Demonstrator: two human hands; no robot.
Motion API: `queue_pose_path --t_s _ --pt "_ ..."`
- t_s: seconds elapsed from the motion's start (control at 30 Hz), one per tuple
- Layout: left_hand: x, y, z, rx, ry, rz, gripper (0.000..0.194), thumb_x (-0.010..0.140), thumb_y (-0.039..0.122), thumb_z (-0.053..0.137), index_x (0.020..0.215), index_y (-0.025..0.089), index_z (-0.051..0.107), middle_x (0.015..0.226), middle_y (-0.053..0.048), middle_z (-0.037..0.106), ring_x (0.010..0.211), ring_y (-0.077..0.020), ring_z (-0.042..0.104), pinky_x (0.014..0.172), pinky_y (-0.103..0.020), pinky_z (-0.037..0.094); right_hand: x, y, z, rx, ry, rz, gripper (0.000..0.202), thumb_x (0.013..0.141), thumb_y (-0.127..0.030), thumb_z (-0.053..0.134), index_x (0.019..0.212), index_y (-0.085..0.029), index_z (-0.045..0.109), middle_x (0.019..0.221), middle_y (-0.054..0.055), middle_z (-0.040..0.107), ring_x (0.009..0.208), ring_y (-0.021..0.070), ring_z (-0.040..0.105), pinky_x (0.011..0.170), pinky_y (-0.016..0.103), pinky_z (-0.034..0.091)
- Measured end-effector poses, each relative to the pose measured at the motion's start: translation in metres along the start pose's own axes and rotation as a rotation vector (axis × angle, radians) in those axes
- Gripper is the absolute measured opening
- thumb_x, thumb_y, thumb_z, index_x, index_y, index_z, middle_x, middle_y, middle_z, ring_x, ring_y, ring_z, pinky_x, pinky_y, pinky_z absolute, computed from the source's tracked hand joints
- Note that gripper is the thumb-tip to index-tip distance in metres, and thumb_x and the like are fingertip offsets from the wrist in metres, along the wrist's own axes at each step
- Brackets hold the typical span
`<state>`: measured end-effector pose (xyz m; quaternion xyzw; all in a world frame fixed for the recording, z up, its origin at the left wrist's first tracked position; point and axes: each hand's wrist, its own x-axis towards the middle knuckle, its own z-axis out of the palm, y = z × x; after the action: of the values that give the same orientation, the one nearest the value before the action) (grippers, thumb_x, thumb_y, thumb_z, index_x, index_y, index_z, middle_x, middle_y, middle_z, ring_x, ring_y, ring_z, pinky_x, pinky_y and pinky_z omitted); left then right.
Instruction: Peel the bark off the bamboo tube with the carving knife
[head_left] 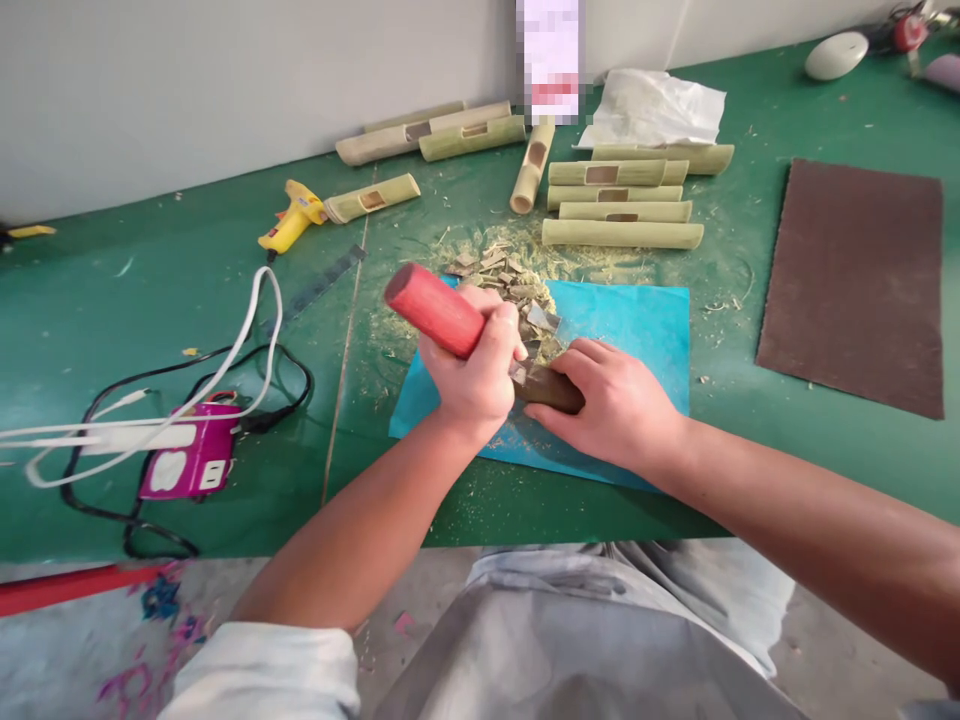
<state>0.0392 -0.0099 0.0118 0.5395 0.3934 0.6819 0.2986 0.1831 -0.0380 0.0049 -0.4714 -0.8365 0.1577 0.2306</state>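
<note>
Bright blue, a thin rectangular sheet (637, 320) lies on the green tabletop (724, 380), and I place everything from it. Over its left part I see the left hand (480, 358) curled into a tight fist around a thick red cylindrical handle (439, 308), whose blunt end sticks up and away to the left. At the lower side of that fist, a brownish rounded piece that looks like bamboo (551, 388) rests over the middle of the sheet. I see the right hand (619, 405) bent over this piece's right end, fingers on the far side and thumb on the near side, pinning it firmly. How the tool meets the piece I cannot tell, since the left fist covers much of it.

A heap of flat brown and pale wood chips (491, 262) spreads across the sheet's far left edge. Beyond the sheet, slightly right, I make out a row of pale green bamboo tubes (622, 234), some with rectangular cut-outs, near a crumpled white wrapper (652, 112). Beyond it to the left is a yellow glue gun (292, 222); left of it, a purple box-shaped power adapter (180, 465) among cables. Right of the sheet lies a dark brown rectangular mat (855, 290).
</note>
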Motion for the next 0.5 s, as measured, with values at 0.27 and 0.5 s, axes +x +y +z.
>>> queue_pose_path --t_s 0.27,0.5 --pt "0.0064 0.0014 -0.0009 0.105 -0.050 0.086 0.028 0.088 0.035 0.067 0.068 0.018 0.056 0.058 0.003 0.057 0.052 -0.0091 0.054 0.057 -0.025 0.048 -0.0018 -0.0011 0.0029 -0.038 0.042 -0.049 0.024 0.083 -0.040 0.067 0.078 -0.018 0.058 0.077 0.006 0.058 0.070 0.0186 0.048 0.067 0.032 0.045" --pt "0.0054 0.0041 -0.0044 0.244 -0.121 0.124 0.026 0.090 0.032 0.065 0.069 0.018 0.058 0.061 0.003 0.059 0.055 -0.0085 0.055 0.062 -0.024 0.050 -0.0029 -0.0015 0.0031 -0.038 0.041 -0.047 0.023 0.082 -0.039 0.068 0.079 -0.018 0.058 0.077 0.005 0.058 0.071 0.0186 0.049 0.067 0.032 0.046"
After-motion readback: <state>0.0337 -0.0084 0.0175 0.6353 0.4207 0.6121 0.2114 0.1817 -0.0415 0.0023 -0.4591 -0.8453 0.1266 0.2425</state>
